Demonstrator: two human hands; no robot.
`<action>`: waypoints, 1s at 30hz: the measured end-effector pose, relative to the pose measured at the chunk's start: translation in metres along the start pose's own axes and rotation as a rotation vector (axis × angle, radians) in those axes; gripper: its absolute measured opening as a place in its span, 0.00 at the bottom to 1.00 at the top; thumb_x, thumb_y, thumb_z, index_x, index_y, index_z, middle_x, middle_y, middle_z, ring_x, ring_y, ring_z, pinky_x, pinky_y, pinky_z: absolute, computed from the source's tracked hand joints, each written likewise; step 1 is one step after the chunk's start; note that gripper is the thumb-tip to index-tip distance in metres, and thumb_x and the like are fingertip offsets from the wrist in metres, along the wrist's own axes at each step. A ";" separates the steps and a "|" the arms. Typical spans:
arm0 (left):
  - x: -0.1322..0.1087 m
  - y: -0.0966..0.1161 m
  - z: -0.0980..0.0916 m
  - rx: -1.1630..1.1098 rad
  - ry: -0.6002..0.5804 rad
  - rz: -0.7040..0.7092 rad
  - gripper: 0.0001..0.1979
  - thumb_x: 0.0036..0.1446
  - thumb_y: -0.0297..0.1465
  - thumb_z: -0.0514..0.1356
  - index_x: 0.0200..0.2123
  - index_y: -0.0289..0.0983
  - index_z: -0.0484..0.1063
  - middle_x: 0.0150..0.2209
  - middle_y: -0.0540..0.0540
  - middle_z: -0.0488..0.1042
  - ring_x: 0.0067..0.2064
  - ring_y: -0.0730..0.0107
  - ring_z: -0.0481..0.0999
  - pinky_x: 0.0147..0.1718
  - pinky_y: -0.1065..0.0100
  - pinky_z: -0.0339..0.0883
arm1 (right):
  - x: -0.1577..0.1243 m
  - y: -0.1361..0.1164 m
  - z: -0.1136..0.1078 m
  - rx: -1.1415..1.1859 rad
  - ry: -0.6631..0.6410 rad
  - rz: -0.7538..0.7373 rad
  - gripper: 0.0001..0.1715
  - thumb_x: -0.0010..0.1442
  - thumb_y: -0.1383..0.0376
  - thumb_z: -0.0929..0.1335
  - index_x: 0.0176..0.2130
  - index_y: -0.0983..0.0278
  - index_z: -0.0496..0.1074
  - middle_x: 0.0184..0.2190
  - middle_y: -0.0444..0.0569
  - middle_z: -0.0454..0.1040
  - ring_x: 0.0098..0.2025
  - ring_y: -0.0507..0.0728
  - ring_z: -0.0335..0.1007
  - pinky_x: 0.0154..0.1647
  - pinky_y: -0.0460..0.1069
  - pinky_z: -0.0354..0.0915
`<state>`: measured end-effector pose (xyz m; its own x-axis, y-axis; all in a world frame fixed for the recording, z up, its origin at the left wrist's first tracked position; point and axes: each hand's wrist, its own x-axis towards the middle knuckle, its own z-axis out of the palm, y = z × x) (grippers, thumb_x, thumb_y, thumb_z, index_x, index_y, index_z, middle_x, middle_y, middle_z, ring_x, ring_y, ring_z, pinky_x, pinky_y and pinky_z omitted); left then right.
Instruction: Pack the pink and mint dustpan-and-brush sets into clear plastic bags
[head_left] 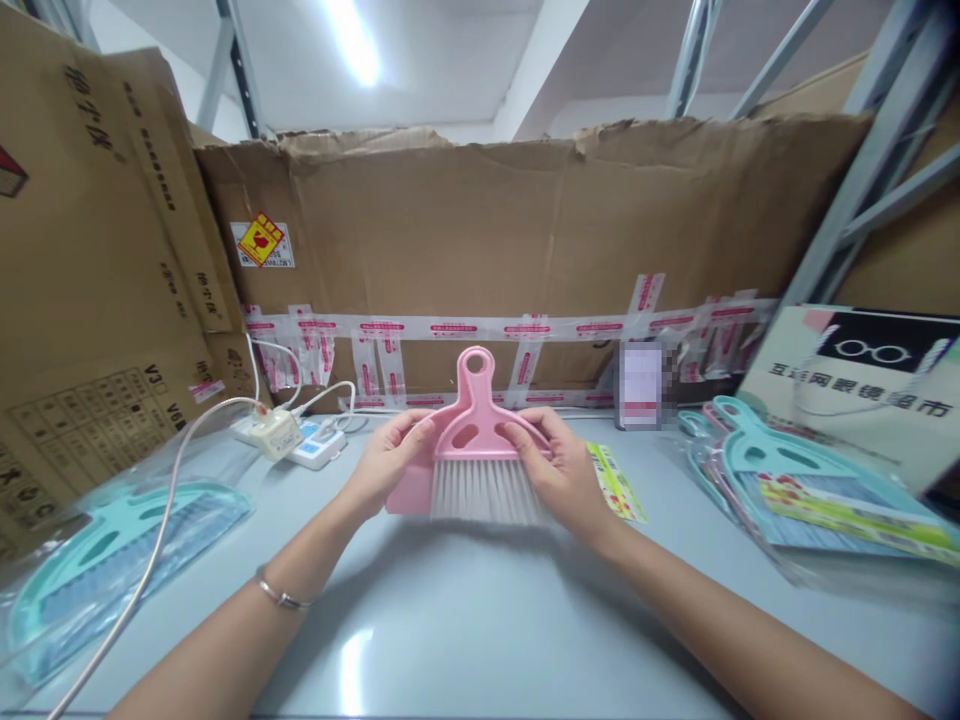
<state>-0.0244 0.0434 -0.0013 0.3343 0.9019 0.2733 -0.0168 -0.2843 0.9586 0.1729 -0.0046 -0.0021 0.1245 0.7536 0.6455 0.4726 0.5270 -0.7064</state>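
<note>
A pink hand brush (484, 425) with white bristles hangs upright, handle up, over the middle of the table, in front of a pink dustpan (410, 487) whose left part shows behind it. My left hand (394, 455) grips the left side, thumb near the brush's left shoulder and fingers behind the dustpan. On the right side, my right hand (562, 465) holds the brush with its thumb on the front by the right oval hole. The two pieces lie against each other. Just behind my right hand, a green and yellow printed card (616, 483) lies on the table.
Wrapped teal brush sets lie at the left (112, 545) and right (810, 470). A power strip (315, 445) with cables sits back left, one white cable (161, 530) crossing the left side. A phone (640, 385) leans on the cardboard (450, 240) behind. A paper bag (847, 400) stands right.
</note>
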 end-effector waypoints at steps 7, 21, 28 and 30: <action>-0.003 -0.015 0.015 0.021 0.006 0.049 0.25 0.45 0.42 0.66 0.46 0.38 0.74 0.48 0.42 0.75 0.51 0.54 0.71 0.48 0.60 0.64 | -0.001 0.017 0.019 -0.181 0.215 -0.094 0.10 0.62 0.57 0.60 0.35 0.60 0.63 0.35 0.49 0.64 0.40 0.58 0.60 0.46 0.55 0.58; -0.003 -0.026 0.012 -0.030 -0.082 0.061 0.22 0.49 0.36 0.65 0.48 0.37 0.68 0.50 0.42 0.72 0.54 0.58 0.68 0.54 0.62 0.58 | -0.002 0.030 0.012 -0.076 -0.214 -0.088 0.23 0.59 0.66 0.59 0.54 0.61 0.63 0.51 0.54 0.70 0.52 0.59 0.66 0.52 0.55 0.62; -0.005 -0.030 0.012 -0.056 -0.139 0.042 0.24 0.48 0.35 0.66 0.48 0.37 0.66 0.51 0.42 0.71 0.53 0.58 0.69 0.53 0.61 0.60 | 0.012 0.026 0.008 0.139 -0.279 0.155 0.18 0.57 0.59 0.64 0.46 0.62 0.70 0.46 0.50 0.75 0.48 0.60 0.70 0.51 0.55 0.63; -0.004 -0.028 0.013 -0.037 -0.142 0.042 0.25 0.47 0.35 0.66 0.49 0.37 0.66 0.50 0.42 0.72 0.53 0.58 0.70 0.53 0.61 0.61 | 0.015 0.027 0.010 0.149 -0.279 0.181 0.15 0.55 0.59 0.65 0.41 0.63 0.71 0.44 0.50 0.75 0.47 0.59 0.71 0.50 0.54 0.64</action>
<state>-0.0133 0.0434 -0.0308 0.4621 0.8339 0.3019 -0.0676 -0.3063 0.9495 0.1790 0.0250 -0.0147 -0.0584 0.9073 0.4163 0.3300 0.4112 -0.8497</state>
